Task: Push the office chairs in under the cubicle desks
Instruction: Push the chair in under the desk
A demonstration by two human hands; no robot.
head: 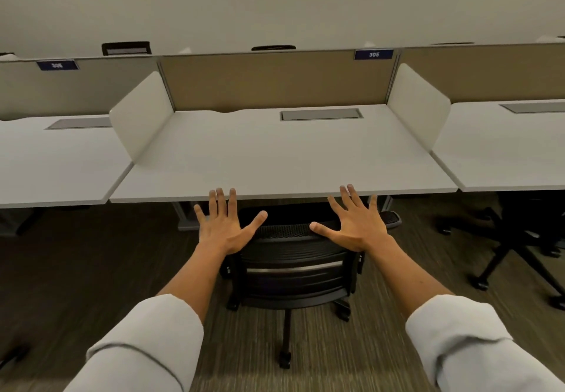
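A person's left hand and right hand are spread flat with fingers splayed wide, gripping nothing, at the two top corners of a black mesh office chair; whether the palms touch the backrest cannot be told. The chair stands on the striped carpet, its seat tucked beneath the front edge of a bare white desk whose tan partition carries a blue plate numbered 305. A second black chair sits under the neighbouring desk to the right.
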